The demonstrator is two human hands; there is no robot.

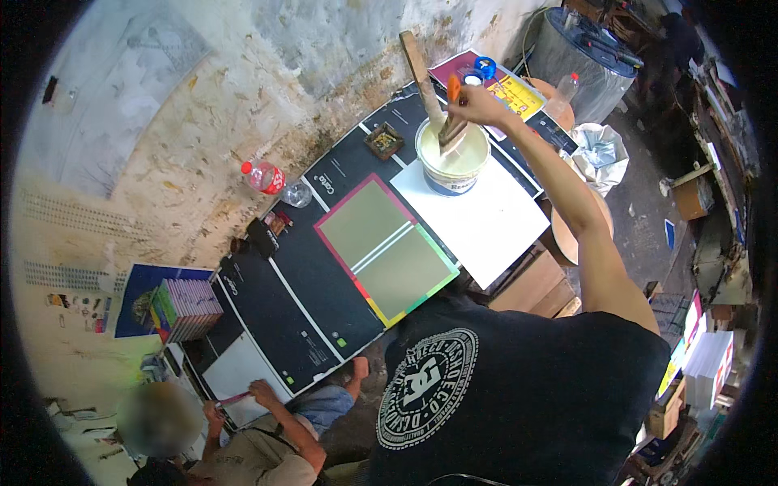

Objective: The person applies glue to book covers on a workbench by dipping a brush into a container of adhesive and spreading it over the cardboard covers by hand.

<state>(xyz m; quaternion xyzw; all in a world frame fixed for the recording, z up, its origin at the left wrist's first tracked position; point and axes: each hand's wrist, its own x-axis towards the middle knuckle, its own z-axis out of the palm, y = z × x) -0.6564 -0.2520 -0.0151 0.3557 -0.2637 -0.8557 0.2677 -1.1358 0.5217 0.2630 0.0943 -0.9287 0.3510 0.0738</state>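
My right hand (476, 107), at the end of an arm stretched over the table, is closed around a brush with an orange handle (454, 86). Its dark lower end (452, 134) reaches into a white bucket (454, 177) of creamy white paste. A long wooden stick (419, 71) leans in the same bucket. Under the bucket lies a white sheet (490, 231). Beside it, two grey board panels (381, 235) lie side by side, edged in pink, green, yellow and orange, with white strips between them. My left hand is out of view.
A black-topped table (300, 275) runs along a stained wall. It holds a small tray (384, 142), a red-capped bottle (263, 176) and a stack of books (190, 309). At lower left, another person's hands (261, 394) work at a white sheet (243, 368). A lidded drum (579, 57) stands behind.
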